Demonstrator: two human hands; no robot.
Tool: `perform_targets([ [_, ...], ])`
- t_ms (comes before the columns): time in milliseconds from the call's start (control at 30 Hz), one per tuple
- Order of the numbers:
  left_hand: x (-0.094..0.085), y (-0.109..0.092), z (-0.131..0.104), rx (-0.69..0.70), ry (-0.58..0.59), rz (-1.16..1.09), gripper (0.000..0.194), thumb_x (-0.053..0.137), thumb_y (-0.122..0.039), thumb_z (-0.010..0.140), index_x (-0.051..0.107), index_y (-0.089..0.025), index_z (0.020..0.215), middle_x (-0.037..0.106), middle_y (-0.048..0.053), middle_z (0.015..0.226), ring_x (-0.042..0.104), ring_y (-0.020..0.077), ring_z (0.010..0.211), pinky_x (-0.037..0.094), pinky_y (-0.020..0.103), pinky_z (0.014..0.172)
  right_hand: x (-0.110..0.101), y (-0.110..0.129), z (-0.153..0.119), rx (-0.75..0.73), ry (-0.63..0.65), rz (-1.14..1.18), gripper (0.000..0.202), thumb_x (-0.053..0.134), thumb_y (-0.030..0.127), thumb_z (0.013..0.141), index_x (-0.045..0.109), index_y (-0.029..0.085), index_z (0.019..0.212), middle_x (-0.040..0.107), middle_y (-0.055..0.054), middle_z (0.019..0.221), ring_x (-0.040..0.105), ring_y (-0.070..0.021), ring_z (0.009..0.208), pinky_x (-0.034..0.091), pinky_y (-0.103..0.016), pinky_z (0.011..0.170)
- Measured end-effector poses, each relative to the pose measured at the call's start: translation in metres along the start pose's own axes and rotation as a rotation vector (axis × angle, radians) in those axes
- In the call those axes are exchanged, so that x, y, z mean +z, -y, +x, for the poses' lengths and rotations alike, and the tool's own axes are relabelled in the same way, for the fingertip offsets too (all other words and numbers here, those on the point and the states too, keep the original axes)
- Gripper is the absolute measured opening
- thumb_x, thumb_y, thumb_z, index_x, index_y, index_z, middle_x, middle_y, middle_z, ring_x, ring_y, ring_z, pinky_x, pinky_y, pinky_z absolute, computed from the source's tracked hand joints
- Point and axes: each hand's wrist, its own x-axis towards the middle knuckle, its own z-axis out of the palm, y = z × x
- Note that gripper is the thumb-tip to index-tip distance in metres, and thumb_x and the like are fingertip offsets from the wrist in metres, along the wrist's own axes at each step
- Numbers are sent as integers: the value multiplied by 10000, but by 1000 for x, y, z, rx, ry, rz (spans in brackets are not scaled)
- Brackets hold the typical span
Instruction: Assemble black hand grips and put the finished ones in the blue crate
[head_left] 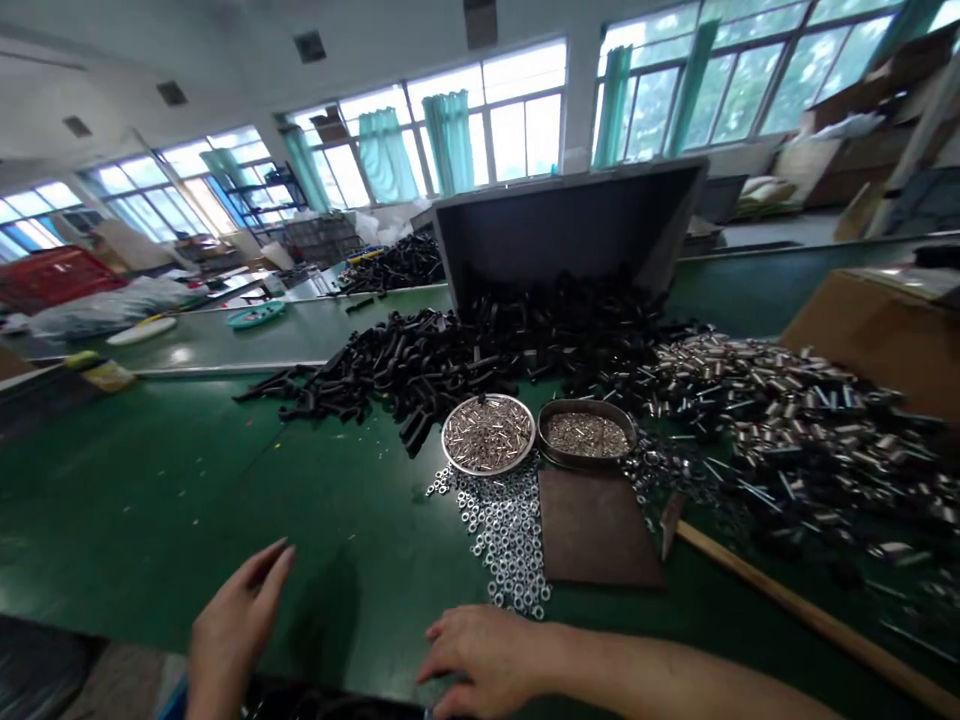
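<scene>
My left hand (236, 615) is raised over the green table (300, 540) near its front edge. Its fingers are stretched out, and nothing shows in them. Close to the same edge, my right hand (480, 655) hovers palm down with fingers apart and no held thing visible. Just beyond it lies a spread of shiny metal nuts (510, 540). A brown square plate (596, 525) rests beside the nuts. Behind these stand a round dish of small metal pins (489, 434) and a dark oval tin of tiny metal parts (586, 433). Dark things below the hands are partly cut off.
A hammer (780, 590) lies at the right. Black curved parts (405, 365) spill from a tipped grey bin (562, 225). Metal sleeves and rods (795, 400) are heaped at the right, near a cardboard box (862, 340). A teal tray (256, 315) lies farther left.
</scene>
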Motion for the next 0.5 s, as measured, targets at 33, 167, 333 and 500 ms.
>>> perform_targets([
  [33, 22, -32, 16, 44, 102, -49, 380, 530, -415, 793, 670, -174, 1051, 701, 91, 971, 652, 277, 862, 520, 352, 704, -8, 0, -11, 19, 29, 7, 406, 577, 381, 847, 620, 161, 1186, 675, -105, 1115, 580, -217, 1111, 430, -295, 943],
  [167, 128, -183, 57, 486, 342, -315, 376, 530, -412, 808, 666, -169, 1061, 690, 78, 1065, 641, 212, 930, 487, 291, 827, -50, -2, -64, 125, 27, 67, 387, 577, 334, 843, 614, 208, 1207, 695, -79, 1080, 646, -215, 982, 480, -287, 835],
  [333, 237, -328, 68, 580, 569, -269, 386, 562, -332, 827, 608, -156, 1167, 699, 80, 1022, 646, 188, 927, 468, 263, 833, -113, -13, -139, 310, -219, 185, 352, 584, 325, 848, 633, 223, 1182, 690, -63, 1098, 623, -196, 1024, 448, -288, 893],
  [500, 308, -381, 83, 502, 666, -172, 480, 570, -394, 823, 552, -125, 1220, 713, 106, 913, 666, 223, 851, 488, 295, 745, -177, -50, -212, 569, -539, 137, 290, 539, 256, 857, 662, 217, 1117, 696, -44, 1073, 631, -177, 973, 461, -300, 861],
])
